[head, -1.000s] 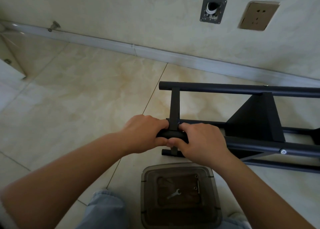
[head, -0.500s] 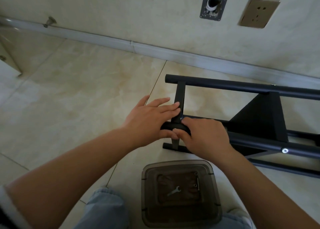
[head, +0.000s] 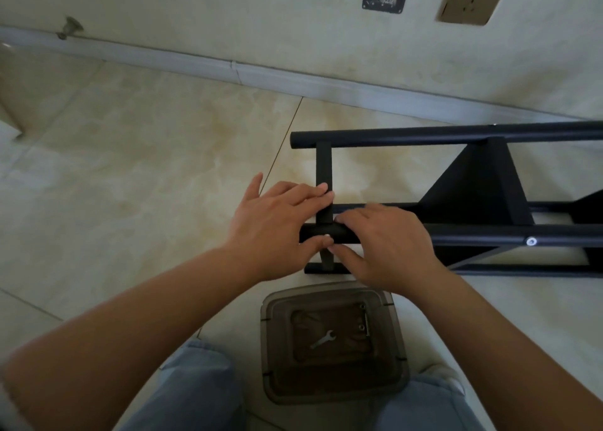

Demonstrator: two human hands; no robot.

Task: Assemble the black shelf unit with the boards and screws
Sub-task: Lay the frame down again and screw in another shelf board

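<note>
The black shelf frame (head: 456, 235) lies on its side on the tiled floor (head: 130, 186), beside the wall. The left hand (head: 277, 225) rests flat-fingered on the cross strut (head: 324, 169), steadying the joint. The right hand (head: 388, 244) pinches a pale screw (head: 326, 235) at the near tube (head: 489, 235), apparently starting its thread. A wrench (head: 323, 339) waits in the container (head: 332, 388) nearby.

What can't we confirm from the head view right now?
- Joint on the near tube: covered by the left hand and right hand; screw seating unknown.
- Shelf frame: cut off at the right edge.
- Small hardware in the tinted bin: too small and dark beside the wrench.
</note>
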